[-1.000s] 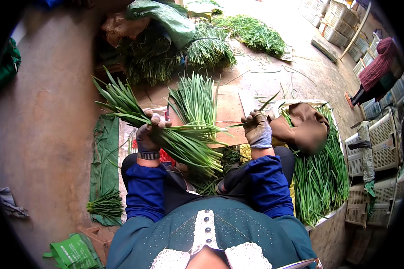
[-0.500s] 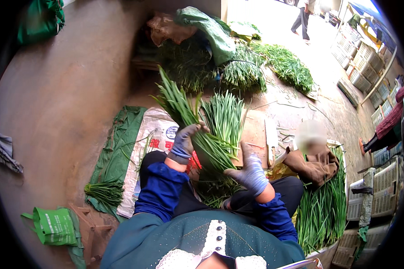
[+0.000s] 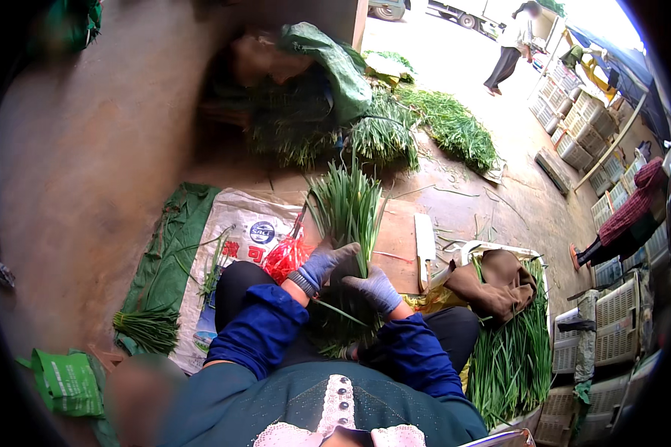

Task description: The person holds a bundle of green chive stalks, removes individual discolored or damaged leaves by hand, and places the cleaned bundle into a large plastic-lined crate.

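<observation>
Head view, entries from the bunch outward.

Bunch [image 3: 348, 212] of long green leaves: one, on the left part of the board [image 3: 397, 257], tips pointing away from the person, bases between the hands. No tie visible. Risk: leaves fanning out or slipping, should the hands press unevenly or part.

Left hand [image 3: 326, 264]: gloved, fingers extended and spread, palm turned toward the bases; not clenched.

Right hand [image 3: 378, 288]: gloved, thumb at the bases; whether its fingers close on them, cannot tell.

Loose leaf [image 3: 341, 313]: one, below the hands, apart from the bunch. Risk: strays of this kind lost among the dark greens in the lap, if the bases are loosely gathered.

Red strands [image 3: 285, 257]: one tangle, just beyond the left wrist. Risk: snagging, if that wrist swings outward.

Knife [image 3: 425, 237]: one, pale blade, at the board's right edge, handle toward the person. Risk: a cut or a knock, if the right hand sweeps wide.

Sack [image 3: 235, 216]: pale, left of the strands.

Brown cloth [image 3: 499, 290]: right, over further greens [image 3: 511, 357].
</observation>
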### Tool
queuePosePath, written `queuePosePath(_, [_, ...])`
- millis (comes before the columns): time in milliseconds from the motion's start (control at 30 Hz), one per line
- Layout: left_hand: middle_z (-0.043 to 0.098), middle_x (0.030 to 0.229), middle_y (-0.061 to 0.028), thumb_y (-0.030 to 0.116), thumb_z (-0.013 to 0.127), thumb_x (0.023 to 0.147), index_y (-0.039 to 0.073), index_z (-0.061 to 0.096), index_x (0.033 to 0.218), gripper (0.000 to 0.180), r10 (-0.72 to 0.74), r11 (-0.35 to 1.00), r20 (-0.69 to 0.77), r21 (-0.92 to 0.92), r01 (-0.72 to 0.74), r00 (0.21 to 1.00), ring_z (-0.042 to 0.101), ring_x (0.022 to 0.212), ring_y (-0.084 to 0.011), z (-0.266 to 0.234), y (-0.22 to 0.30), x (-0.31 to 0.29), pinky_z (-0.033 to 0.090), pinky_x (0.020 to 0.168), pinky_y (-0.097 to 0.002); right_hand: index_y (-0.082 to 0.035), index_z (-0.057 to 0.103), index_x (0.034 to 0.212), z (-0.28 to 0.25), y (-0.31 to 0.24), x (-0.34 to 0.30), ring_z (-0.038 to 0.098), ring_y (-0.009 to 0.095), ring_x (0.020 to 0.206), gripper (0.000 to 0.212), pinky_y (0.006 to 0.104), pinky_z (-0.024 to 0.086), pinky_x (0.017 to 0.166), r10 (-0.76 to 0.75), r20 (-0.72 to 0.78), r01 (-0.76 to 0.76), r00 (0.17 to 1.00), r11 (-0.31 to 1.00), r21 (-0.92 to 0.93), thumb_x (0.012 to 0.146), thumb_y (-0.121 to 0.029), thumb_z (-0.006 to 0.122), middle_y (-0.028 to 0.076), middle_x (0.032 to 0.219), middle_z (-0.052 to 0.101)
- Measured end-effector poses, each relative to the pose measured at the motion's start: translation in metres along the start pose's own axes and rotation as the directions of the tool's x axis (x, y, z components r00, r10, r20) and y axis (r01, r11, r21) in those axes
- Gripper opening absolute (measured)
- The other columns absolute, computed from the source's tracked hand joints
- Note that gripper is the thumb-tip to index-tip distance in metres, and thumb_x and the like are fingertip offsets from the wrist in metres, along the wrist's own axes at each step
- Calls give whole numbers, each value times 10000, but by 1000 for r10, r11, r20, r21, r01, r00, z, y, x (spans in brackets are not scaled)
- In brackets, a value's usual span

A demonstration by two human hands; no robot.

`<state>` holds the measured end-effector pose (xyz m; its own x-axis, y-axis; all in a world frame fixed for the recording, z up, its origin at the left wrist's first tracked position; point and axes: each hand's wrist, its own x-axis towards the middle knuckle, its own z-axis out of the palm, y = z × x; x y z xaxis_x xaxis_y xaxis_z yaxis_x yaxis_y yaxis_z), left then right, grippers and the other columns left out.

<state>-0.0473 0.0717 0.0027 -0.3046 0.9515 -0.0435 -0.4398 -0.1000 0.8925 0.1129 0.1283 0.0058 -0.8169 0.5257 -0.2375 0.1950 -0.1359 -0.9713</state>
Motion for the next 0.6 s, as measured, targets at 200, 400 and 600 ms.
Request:
queuePosePath(200, [618,1241,-145,310,711,858,-33,505,1325,615,-297,890,260,-275,365,919,612,1111,-256,-16,-19,5,480,989,-392,2,629,1136,-6,-5,-4,608,132,847,361,278,500,760,14,60,-21,998,994,109,846,-207,683,51,948,671])
queuePosePath(400, [653,1182,-196,210,639,842,-47,548,1278,513,-221,768,227,-559,312,949,653,1043,-311,-22,-21,11,503,970,-436,29,609,1153,-13,-3,-4,619,134,810,460,287,509,749,29,-44,-17,999,965,262,942,-379,598,60,951,673])
queuePosePath(600, [544,1320,-254,338,693,765,-71,441,1369,771,-217,757,429,-494,429,877,568,1179,-359,-9,-17,15,443,1038,-474,24,632,1046,-11,-2,-3,633,221,799,420,364,501,752,-123,-147,115,981,991,-63,987,-377,523,140,847,672])
